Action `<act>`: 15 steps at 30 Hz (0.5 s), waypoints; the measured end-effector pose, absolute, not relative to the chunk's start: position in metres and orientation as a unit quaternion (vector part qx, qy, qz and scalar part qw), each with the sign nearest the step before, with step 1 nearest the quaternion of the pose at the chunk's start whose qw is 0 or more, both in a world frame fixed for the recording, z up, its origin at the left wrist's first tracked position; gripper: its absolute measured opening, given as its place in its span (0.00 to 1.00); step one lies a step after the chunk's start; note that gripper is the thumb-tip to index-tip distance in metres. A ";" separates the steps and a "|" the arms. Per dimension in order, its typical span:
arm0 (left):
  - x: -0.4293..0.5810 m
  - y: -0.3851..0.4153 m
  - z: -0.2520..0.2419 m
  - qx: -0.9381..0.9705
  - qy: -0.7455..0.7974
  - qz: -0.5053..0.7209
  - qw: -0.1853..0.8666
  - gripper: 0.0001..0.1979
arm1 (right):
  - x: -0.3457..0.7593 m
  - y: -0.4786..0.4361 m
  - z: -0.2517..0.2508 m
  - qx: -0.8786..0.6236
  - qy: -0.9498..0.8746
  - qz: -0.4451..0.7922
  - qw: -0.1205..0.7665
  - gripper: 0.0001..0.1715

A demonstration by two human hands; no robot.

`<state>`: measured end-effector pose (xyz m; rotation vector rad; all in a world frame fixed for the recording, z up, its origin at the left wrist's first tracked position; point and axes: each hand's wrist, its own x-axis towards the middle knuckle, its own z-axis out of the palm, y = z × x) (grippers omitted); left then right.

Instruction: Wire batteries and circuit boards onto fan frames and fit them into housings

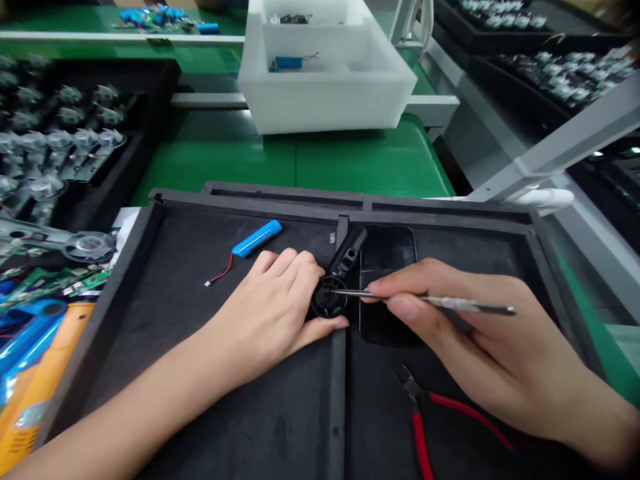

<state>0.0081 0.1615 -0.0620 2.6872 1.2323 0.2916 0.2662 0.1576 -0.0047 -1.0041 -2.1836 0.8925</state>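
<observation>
My left hand (pixel 280 300) is curled round a small black fan housing (pixel 336 285) with a short handle, pressing it down on the black foam mat (pixel 200 347). My right hand (pixel 465 333) pinches metal tweezers (pixel 430 301) whose tips reach into the round fan opening. A blue cylindrical battery (pixel 257 239) with red and black leads lies on the mat just left of my left hand. Under the housing sits a dark glossy rectangular plate (pixel 387 257).
Red-handled cutters (pixel 425 413) lie on the mat below my right hand. A white bin (pixel 325 73) stands on the green bench behind. Black trays of grey fan parts (pixel 55 140) sit at the left, more trays at the upper right (pixel 555 73). Orange and blue items (pixel 30 373) lie at the left edge.
</observation>
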 end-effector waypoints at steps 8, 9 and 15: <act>0.007 0.161 -0.062 0.902 0.411 0.104 0.083 0.25 | 0.271 0.156 -0.005 -0.341 -0.861 0.248 0.283 0.09; 0.007 0.161 -0.062 0.903 0.408 0.106 0.082 0.25 | 0.269 0.157 -0.007 -0.319 -0.872 0.251 0.275 0.10; 0.007 0.162 -0.062 0.906 0.401 0.107 0.081 0.23 | 0.266 0.163 -0.009 -0.283 -0.896 0.241 0.241 0.10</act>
